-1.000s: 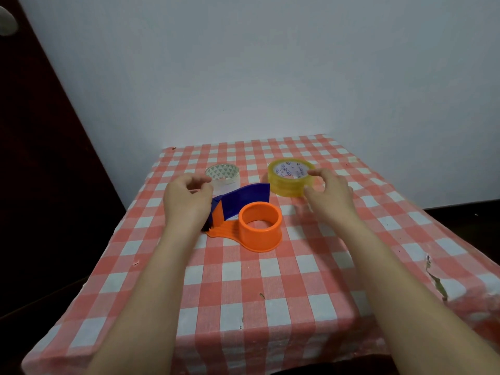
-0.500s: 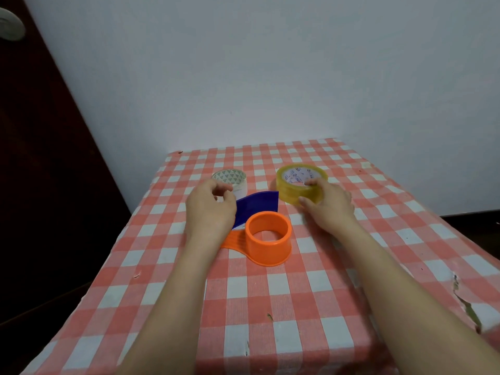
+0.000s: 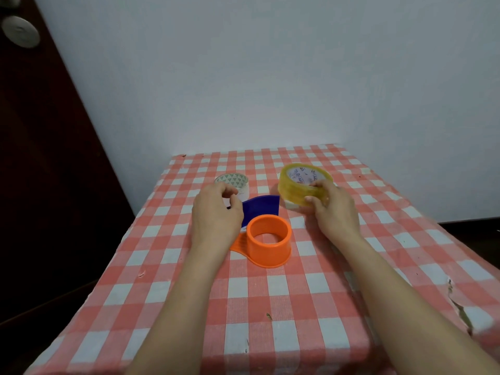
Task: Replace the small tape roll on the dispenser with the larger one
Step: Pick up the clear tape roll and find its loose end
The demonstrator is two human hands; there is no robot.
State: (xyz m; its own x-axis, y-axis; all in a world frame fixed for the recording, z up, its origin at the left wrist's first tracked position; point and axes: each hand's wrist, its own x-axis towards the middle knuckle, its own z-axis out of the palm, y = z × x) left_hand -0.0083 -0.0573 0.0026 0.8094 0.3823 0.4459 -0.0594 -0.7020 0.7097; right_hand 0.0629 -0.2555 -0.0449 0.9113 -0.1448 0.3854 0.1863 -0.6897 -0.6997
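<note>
Yellow tape roll (image 3: 303,185), the larger one, is tilted up off the table (image 3: 297,307) at the far right, gripped by the right hand (image 3: 331,209) with fingers curled over its rim and side. Orange dispenser (image 3: 266,240) stands near the middle, its core bare, a blue blade guard (image 3: 261,207) behind it. Small clear tape roll (image 3: 235,184) sits far left; the left hand (image 3: 216,212) hovers beside it, fingers loosely curled, holding nothing that can be seen.
</note>
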